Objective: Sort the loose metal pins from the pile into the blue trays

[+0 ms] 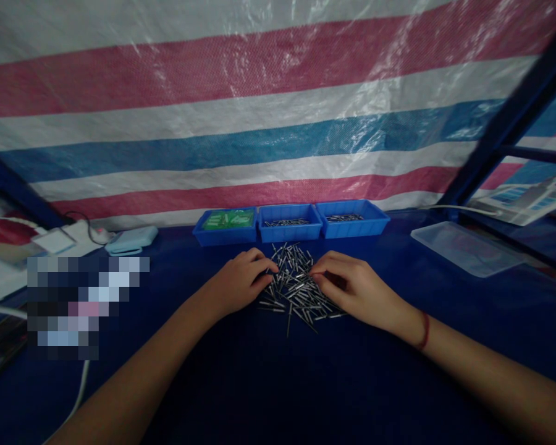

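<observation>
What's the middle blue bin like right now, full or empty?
Neither: the middle blue bin is partly filled. Small metal pieces lie low inside it, with its bare back wall showing above them.

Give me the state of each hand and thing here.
Pins: loose, heaped
Left hand: fingers bent, at pins
Right hand: fingers bent, at pins
Left tray: open, holding green contents
Middle tray: open, partly filled
Right tray: open, partly filled
Clear plastic: lying flat
Striped sheet: hanging, creased
</observation>
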### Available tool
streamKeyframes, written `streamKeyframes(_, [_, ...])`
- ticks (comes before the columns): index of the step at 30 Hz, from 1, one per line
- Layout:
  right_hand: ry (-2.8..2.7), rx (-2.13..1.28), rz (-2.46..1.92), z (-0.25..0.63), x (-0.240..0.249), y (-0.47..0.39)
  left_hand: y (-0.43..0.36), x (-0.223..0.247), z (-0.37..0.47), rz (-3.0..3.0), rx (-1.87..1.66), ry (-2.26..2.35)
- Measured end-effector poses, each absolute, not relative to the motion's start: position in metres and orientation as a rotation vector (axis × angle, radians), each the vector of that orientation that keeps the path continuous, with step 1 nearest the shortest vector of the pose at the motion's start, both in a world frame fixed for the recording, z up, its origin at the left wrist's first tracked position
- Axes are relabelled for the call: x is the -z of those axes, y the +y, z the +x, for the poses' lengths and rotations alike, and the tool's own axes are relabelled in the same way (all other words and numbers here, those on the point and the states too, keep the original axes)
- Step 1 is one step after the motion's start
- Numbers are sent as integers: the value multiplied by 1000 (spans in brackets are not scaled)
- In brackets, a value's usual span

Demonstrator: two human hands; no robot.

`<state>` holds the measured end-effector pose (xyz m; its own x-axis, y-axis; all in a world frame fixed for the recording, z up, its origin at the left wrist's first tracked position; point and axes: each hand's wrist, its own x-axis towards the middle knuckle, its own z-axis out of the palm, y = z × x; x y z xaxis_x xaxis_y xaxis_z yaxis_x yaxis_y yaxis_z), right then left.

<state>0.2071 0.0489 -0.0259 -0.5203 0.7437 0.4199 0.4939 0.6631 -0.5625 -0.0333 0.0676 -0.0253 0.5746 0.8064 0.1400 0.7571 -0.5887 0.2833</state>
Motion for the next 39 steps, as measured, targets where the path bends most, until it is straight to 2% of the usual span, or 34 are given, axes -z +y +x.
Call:
streamKeyframes(16, [-2245,-497,-945,206,25,47,66,19,-32,2583,-236,1204])
streamKeyframes(39, [-2256,-526,-956,205,26,47,56,20,-25,2582,-295,1200])
